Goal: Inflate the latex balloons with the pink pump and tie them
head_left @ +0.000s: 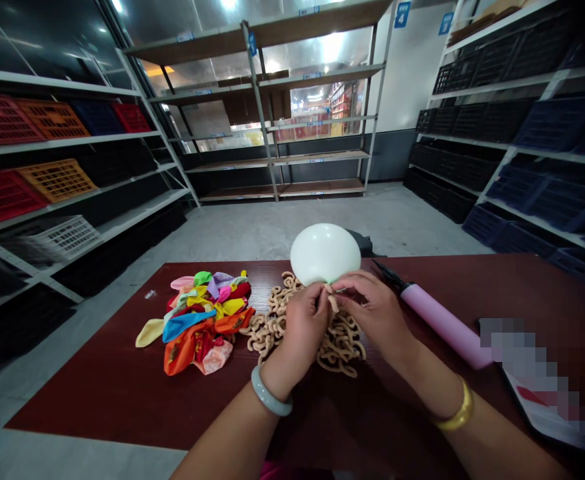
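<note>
An inflated pale green balloon (pixel 325 253) floats just above the dark red table (pixel 107 387). My left hand (pixel 303 326) and my right hand (pixel 375 310) both pinch its neck, together with a small tan clip, right under the balloon. Beneath my hands lies a heap of tan curled clips (pixel 272 327). A pile of flat, uninflated balloons (pixel 199 320) in many colours lies to the left of that heap. A pink hand pump (pixel 437 320) with a black nozzle lies to the right of my right hand.
A blurred flat item and a white card (pixel 547 407) sit at the table's right edge. Metal shelving with red, orange and white crates (pixel 47 180) lines the left wall. Dark crates fill shelves (pixel 522 133) on the right. Grey floor lies beyond the table.
</note>
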`<state>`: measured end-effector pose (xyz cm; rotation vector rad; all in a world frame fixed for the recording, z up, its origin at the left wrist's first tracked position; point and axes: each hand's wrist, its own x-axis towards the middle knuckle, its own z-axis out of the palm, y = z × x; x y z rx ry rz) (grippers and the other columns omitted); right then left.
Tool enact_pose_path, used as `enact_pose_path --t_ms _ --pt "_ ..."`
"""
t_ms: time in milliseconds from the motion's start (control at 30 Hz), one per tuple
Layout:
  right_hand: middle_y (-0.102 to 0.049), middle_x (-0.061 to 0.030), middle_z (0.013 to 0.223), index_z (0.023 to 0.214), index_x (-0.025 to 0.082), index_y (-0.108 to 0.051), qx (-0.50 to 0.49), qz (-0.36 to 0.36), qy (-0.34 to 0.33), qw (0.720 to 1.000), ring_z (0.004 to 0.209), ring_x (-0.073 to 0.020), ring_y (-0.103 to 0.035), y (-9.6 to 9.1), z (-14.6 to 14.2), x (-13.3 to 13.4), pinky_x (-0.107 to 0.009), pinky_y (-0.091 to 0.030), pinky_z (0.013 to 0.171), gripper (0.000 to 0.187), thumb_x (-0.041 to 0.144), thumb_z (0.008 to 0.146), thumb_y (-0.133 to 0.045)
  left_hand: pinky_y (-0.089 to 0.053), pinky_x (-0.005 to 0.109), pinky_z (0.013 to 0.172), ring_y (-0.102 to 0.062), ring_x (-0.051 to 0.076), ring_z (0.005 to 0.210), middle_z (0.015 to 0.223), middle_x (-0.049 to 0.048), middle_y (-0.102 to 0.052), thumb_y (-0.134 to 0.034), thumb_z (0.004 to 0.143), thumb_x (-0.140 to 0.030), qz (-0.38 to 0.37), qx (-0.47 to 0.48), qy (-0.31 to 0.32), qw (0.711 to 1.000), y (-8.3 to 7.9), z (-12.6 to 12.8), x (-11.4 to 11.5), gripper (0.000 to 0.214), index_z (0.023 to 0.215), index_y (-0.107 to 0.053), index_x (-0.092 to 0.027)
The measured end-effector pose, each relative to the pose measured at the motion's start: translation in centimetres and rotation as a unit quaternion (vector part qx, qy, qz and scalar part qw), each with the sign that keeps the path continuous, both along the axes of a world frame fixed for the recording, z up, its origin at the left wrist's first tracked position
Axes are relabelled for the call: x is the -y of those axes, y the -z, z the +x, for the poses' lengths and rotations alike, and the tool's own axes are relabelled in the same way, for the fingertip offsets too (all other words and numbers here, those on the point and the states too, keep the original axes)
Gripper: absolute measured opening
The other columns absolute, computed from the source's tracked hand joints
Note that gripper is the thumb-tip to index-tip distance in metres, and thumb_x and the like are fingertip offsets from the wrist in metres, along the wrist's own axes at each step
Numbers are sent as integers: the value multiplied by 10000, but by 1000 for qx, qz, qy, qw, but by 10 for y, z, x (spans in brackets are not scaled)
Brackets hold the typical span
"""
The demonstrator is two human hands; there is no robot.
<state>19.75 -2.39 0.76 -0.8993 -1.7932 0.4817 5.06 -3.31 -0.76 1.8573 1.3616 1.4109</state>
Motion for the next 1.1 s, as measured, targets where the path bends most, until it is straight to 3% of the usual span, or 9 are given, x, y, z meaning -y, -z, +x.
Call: enact_pose_path --t_ms 267,433,600,700,867,1100 --pt "-624 -4 774 744 207 -631 54 -100 -1 994 738 -156 -567 -9 9 -4 -284 -436 689 56 208 798 -617 -304 249 647 -474 174 668 679 37 -567 -529 862 -208 -3 -57 6 998 2 1 1 174 730 -643 -206" --pt "-606 -27 811 787 200 -576 72 -23 43 996 778 -172 -554 -5 5 -3 -301 -434 712 51 178 829 -558 -319 249 642 -487 160 664 693 29 -571 -425 933 -269 -26 -38 37 998 -2 1 2 248 768 -594 -193" --pt "-621 -50 845 836 198 -573 77 50 80 993 817 -188 -573 -4 1 4 -326 -454 767 73 141 851 -531 -324 240 634 -474 148 644 648 11 -535 -447 928 -290 -30 9 64 997 -4 1 2 278 692 -556 -189" --pt "-638 -69 900 868 201 -596 86 69 73 991 866 -198 -591 -5 2 5 -341 -466 808 131 145 886 -478 -332 235 648 -482 145 654 671 8 -553 -473 916 -280 -27 23 60 998 -4 2 3 230 744 -598 -191" --pt "-650 -62 906 887 209 -613 83 70 40 993 864 -189 -598 -9 6 4 -327 -471 801 136 188 904 -479 -341 235 663 -489 152 670 700 15 -582 -505 899 -280 -25 37 46 998 -7 2 5 199 781 -640 -193" --pt "-657 -31 857 857 213 -619 68 4 29 997 819 -174 -589 -12 11 1 -302 -457 744 68 207 861 -551 -329 245 680 -480 162 679 684 20 -565 -516 890 -262 -20 21 58 998 -10 1 6 187 760 -637 -200"
